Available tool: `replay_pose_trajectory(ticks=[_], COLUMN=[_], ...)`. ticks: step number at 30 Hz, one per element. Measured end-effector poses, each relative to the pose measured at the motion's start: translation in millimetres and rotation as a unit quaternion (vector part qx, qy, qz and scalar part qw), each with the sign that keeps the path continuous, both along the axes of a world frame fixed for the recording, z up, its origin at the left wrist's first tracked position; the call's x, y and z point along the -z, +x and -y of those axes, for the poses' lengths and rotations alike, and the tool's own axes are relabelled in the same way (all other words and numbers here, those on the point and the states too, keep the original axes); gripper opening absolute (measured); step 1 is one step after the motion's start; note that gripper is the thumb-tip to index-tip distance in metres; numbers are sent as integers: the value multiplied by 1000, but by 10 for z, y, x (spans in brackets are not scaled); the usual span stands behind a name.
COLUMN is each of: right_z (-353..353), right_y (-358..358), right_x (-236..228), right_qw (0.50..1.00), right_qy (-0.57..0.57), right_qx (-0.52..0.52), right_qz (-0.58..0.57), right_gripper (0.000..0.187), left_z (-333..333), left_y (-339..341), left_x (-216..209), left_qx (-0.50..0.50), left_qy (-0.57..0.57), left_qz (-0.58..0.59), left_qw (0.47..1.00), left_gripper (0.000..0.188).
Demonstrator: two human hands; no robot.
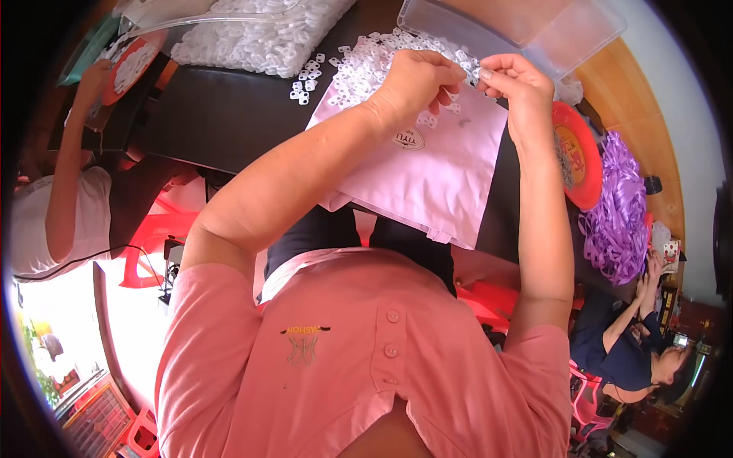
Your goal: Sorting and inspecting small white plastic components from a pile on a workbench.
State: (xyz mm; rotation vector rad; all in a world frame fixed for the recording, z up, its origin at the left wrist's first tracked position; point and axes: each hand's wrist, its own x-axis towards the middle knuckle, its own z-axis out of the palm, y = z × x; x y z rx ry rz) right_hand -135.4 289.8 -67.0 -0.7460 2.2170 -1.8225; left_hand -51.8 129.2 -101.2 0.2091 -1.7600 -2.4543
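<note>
A pile of small white plastic pieces with holes point(359, 75) lies on a pink cloth point(427, 183) spread over the near side of the dark table. Above this pile, my left hand point(424, 76) is closed, its fingertips pinched together; what sits between them is too small to make out. Close beside it on the right, my right hand point(519, 84) pinches thumb and forefinger around a tiny whitish piece. The two sets of fingertips almost meet. A few loose pieces lie on the cloth beneath my fingers.
A large clear bag of white pieces point(259, 42) rests on the dark table point(206, 114). Behind the pile stands a translucent plastic bin point(519, 34). At right are a red plate point(584, 183) and a purple ribbon bundle point(618, 214). Other people sit left and right.
</note>
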Motion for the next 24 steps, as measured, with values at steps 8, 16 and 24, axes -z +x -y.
replay_pose_trajectory(ticks=[8, 16, 24], right_z=[-9, -43, -23], right_y=[307, 270, 357], right_x=[53, 195, 171], right_qw=[998, 988, 949], right_qy=[-64, -30, 44], right_qx=[-7, -3, 41], right_qz=[-29, -153, -310], right_gripper=[19, 20, 18], left_z=[-19, -8, 8], left_y=[25, 11, 23], left_x=[-22, -23, -46], left_qx=[44, 45, 76], left_qy=[37, 83, 105], left_qz=[-19, -20, -10], left_qw=[998, 995, 992], left_gripper=[13, 10, 13])
